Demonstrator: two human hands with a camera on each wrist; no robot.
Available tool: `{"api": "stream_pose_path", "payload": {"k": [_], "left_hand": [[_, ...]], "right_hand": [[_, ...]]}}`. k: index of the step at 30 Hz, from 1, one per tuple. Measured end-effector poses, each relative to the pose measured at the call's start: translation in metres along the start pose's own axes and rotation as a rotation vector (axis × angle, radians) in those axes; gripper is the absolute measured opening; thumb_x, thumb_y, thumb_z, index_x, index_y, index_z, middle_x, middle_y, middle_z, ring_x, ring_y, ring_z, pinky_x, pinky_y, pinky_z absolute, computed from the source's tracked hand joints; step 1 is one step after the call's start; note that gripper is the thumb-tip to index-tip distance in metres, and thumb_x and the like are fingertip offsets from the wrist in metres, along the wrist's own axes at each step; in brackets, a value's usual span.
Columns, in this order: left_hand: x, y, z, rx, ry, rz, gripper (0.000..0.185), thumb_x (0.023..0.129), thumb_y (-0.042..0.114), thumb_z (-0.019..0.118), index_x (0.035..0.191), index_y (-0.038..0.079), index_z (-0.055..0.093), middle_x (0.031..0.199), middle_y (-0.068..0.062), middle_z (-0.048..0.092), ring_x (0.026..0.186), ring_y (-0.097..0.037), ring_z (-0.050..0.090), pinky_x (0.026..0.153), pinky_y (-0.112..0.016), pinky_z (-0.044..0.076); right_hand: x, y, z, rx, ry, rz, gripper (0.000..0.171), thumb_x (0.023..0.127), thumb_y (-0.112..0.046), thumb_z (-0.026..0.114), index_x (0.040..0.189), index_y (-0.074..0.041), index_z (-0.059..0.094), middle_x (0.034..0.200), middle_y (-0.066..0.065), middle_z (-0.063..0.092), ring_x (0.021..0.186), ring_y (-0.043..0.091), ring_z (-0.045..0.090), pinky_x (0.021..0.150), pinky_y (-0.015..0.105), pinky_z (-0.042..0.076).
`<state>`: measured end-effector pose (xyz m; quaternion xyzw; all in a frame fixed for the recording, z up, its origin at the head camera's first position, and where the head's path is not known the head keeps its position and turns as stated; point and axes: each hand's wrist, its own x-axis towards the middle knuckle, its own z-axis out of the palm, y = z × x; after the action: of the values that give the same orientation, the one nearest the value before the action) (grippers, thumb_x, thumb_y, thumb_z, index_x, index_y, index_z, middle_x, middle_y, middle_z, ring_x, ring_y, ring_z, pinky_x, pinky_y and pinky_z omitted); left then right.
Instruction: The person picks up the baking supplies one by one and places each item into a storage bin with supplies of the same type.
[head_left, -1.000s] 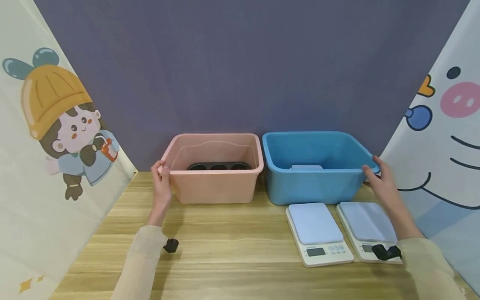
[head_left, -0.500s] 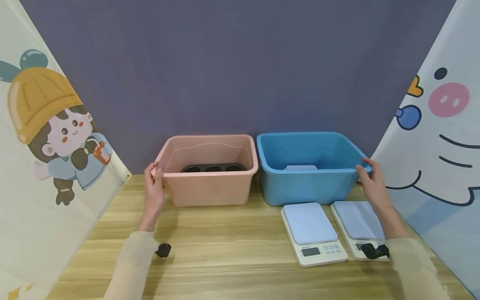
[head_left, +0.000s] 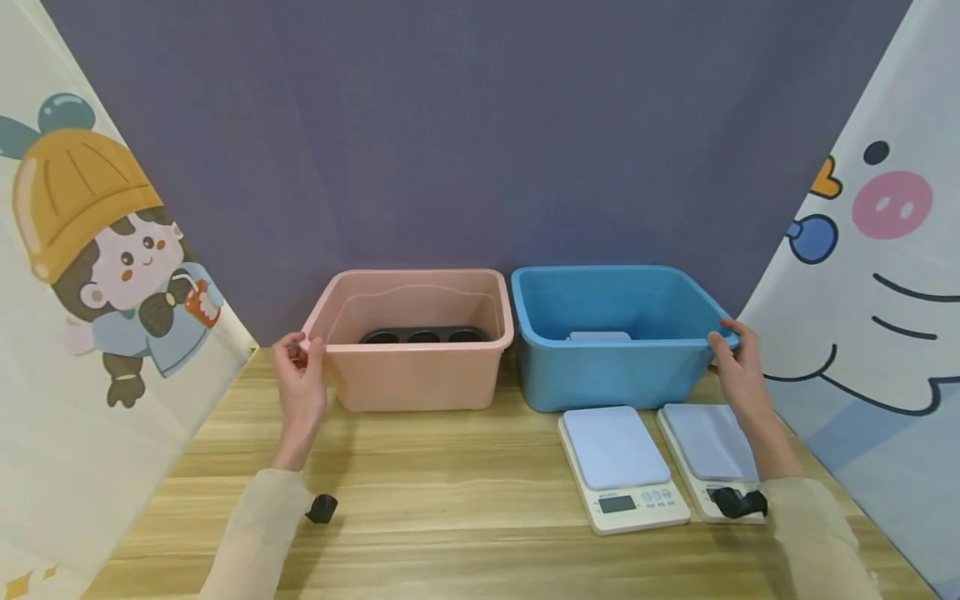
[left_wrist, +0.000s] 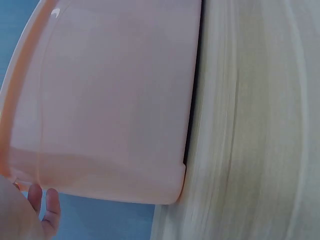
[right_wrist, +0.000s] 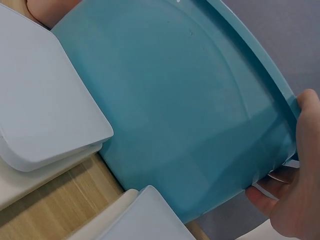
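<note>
In the head view my left hand (head_left: 301,400) is at the front left corner of a pink plastic tub (head_left: 416,379). Its thumb and index finger meet the rim there; other fingertips (left_wrist: 52,202) curl beside the tub in the left wrist view. My right hand (head_left: 742,375) grips the front right corner of a blue plastic tub (head_left: 611,375), thumb on the front and fingers round the side. A black pan with round hollows (head_left: 423,335) lies inside the pink tub. Only the top of a pale object (head_left: 598,337) shows in the blue one.
Two white kitchen scales lie in front of the blue tub, a left one (head_left: 618,450) and a right one (head_left: 708,446) partly behind my right wrist. The tubs stand side by side on a wooden table (head_left: 435,500), before a dark cloth wall (head_left: 480,150).
The scene has shifted slightly left in the head view. My left hand's fingers have eased outward from the pink tub's corner. My right hand keeps its grip, and both tubs stay in place.
</note>
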<state>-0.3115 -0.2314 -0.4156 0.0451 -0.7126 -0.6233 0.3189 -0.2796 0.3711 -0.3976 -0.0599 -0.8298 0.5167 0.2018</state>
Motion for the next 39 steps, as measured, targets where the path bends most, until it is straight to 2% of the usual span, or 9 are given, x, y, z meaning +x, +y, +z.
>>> {"api": "stream_pose_path", "payload": {"k": [3,7,11,13,16,21,28,34,39], "left_hand": [[-0.009,0.015,-0.004,-0.004,-0.001,-0.003,0.044,0.101,0.028,0.056,0.132,0.001,0.042,0.097,0.008,0.039,0.089,-0.006,0.038,0.078,-0.020,0.033],[-0.020,0.035,-0.009,0.000,-0.017,0.039,0.035,0.100,0.017,0.057,0.122,-0.006,0.045,0.093,0.007,0.042,0.083,-0.006,0.042,0.073,-0.016,0.035],[-0.026,0.041,-0.012,-0.012,-0.057,0.078,0.027,0.099,0.012,0.059,0.113,-0.009,0.049,0.089,0.009,0.048,0.074,-0.006,0.048,0.068,-0.013,0.040],[-0.028,0.040,-0.013,-0.035,-0.093,0.074,0.024,0.099,0.009,0.058,0.111,-0.010,0.050,0.086,0.009,0.050,0.070,-0.007,0.050,0.065,-0.013,0.044],[-0.029,0.034,-0.012,-0.066,-0.168,0.034,0.020,0.098,0.006,0.058,0.110,-0.009,0.051,0.081,0.009,0.053,0.065,-0.007,0.053,0.062,-0.016,0.049],[-0.028,0.018,-0.006,-0.043,-0.310,-0.002,0.018,0.099,0.010,0.059,0.111,-0.004,0.054,0.079,0.008,0.054,0.066,-0.006,0.055,0.063,-0.019,0.051],[-0.037,0.015,0.010,0.026,-0.505,0.062,0.024,0.100,0.020,0.060,0.113,0.000,0.057,0.089,-0.005,0.058,0.072,-0.011,0.060,0.068,-0.025,0.055],[-0.044,0.011,0.033,0.058,-0.615,0.104,0.020,0.100,0.019,0.060,0.109,0.002,0.058,0.089,-0.011,0.057,0.070,-0.014,0.058,0.067,-0.031,0.055],[-0.056,0.010,0.053,0.084,-0.693,0.100,0.019,0.099,0.019,0.062,0.109,0.003,0.059,0.089,-0.010,0.059,0.071,-0.021,0.059,0.065,-0.028,0.052]], "right_hand": [[-0.001,0.000,0.001,-0.007,0.008,-0.006,0.060,0.106,-0.046,0.032,0.157,-0.021,0.014,0.161,0.023,0.012,0.130,0.032,0.032,0.105,0.063,0.036],[-0.002,0.000,0.002,0.000,0.019,-0.008,0.058,0.106,-0.046,0.033,0.156,-0.023,0.016,0.160,0.023,0.013,0.127,0.029,0.033,0.105,0.065,0.036],[-0.001,0.001,0.002,0.000,0.033,-0.016,0.055,0.106,-0.045,0.034,0.155,-0.025,0.019,0.160,0.023,0.015,0.127,0.026,0.035,0.104,0.061,0.038],[-0.001,0.003,0.002,-0.010,0.039,-0.021,0.054,0.106,-0.044,0.034,0.155,-0.025,0.020,0.159,0.023,0.017,0.126,0.023,0.036,0.102,0.051,0.042],[-0.003,0.004,0.000,-0.032,0.042,-0.022,0.054,0.106,-0.044,0.033,0.155,-0.026,0.019,0.158,0.022,0.019,0.126,0.020,0.037,0.098,0.045,0.044],[-0.005,0.005,-0.001,-0.041,0.024,-0.021,0.055,0.107,-0.044,0.031,0.156,-0.025,0.016,0.161,0.022,0.014,0.132,0.027,0.034,0.101,0.054,0.042],[-0.002,0.005,0.001,-0.046,0.023,-0.014,0.056,0.107,-0.044,0.031,0.157,-0.024,0.016,0.159,0.022,0.016,0.132,0.029,0.033,0.094,0.044,0.044],[0.001,0.006,0.001,-0.036,0.019,-0.005,0.057,0.107,-0.044,0.030,0.157,-0.024,0.014,0.160,0.023,0.014,0.134,0.034,0.031,0.100,0.057,0.040],[0.000,0.005,0.000,-0.041,0.010,-0.036,0.056,0.107,-0.043,0.032,0.156,-0.023,0.016,0.159,0.022,0.014,0.132,0.033,0.033,0.088,0.032,0.046]]}}
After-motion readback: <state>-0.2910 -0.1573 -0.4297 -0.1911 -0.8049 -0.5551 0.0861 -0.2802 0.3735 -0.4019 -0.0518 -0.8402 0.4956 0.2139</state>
